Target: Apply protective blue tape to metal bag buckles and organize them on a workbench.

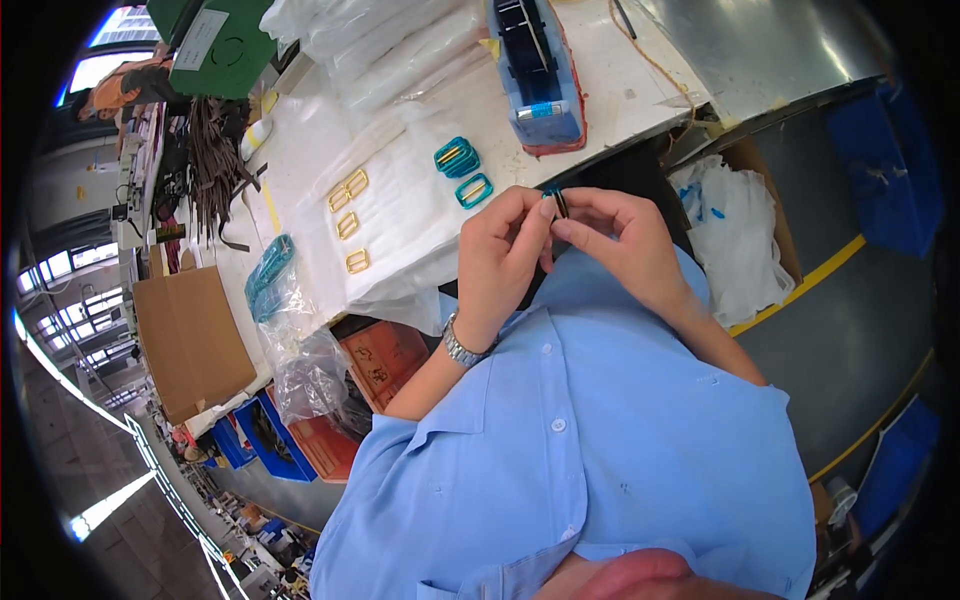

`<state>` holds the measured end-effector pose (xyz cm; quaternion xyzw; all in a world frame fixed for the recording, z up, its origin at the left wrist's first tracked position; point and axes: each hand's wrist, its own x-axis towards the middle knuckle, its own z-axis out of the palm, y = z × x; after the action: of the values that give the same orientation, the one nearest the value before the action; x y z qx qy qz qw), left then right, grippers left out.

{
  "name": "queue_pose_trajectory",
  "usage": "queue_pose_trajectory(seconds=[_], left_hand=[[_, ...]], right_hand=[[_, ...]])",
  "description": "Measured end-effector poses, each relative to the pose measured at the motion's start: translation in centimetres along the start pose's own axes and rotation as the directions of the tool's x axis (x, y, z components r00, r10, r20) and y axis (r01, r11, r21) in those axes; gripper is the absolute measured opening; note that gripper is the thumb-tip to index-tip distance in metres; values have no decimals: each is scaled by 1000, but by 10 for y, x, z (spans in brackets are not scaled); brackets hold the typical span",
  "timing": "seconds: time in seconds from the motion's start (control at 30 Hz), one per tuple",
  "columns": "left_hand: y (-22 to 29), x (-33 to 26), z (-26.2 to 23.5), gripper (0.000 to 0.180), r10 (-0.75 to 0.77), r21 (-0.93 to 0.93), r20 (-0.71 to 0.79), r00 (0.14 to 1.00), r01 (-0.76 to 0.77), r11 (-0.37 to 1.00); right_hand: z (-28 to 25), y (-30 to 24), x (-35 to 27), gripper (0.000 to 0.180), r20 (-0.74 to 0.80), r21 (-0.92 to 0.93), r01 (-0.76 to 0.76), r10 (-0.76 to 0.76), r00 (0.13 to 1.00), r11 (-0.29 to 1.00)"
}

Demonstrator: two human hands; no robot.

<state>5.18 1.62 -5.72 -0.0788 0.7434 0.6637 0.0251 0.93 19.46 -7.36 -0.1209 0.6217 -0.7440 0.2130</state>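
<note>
"Pinching what, exactly?"

"Small teal-and-gold buckle [557,204], between both hands, just in front of the table edge. Left hand [508,245]: thumb and fingertips drawn narrow, gripping it. Right hand [630,240]: same tight pinch from the other side. Mostly covered by fingers; full outline can't be told."

"Materials around it?"

"White sheet [415,215] on the table, thin, wrinkled. On it, shiny gold frames [357,262] in a rough column, rectangular, rounded corners; the far ones look paired. Right of those, a teal buckle stack [457,157], glossy, gold bars across; a single teal buckle [485,184] just below, open oval-ish rectangle."

"Left side?"

"Crinkly clear bag [300,325], teal pieces [268,280] at its far end. Matte brown cardboard [195,340] beside. Dark strips [212,160] farther back, flat, tangled. Metal-link watch [462,342] on the left wrist."

"Labels, writing?"

"White label [200,40] on the green box [245,60], rectangular, print too small to read. Blue tape dispenser [560,125]: smooth body, reddish base edge, no legible text."
</note>
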Motion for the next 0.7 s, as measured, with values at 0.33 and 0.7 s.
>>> queue_pose_trajectory(seconds=[0.33, 0.7], left_hand=[[-4, -4, -18, 24, 23, -156, 181, 983, 5, 988], [3, -19, -49, 23, -27, -142, 172, 985, 52, 988]], right_hand=[[-8, 10, 15, 26, 123, 38, -55, 50, 991, 998], [17, -31, 24, 15, 282, -317, 112, -20, 959, 942]])
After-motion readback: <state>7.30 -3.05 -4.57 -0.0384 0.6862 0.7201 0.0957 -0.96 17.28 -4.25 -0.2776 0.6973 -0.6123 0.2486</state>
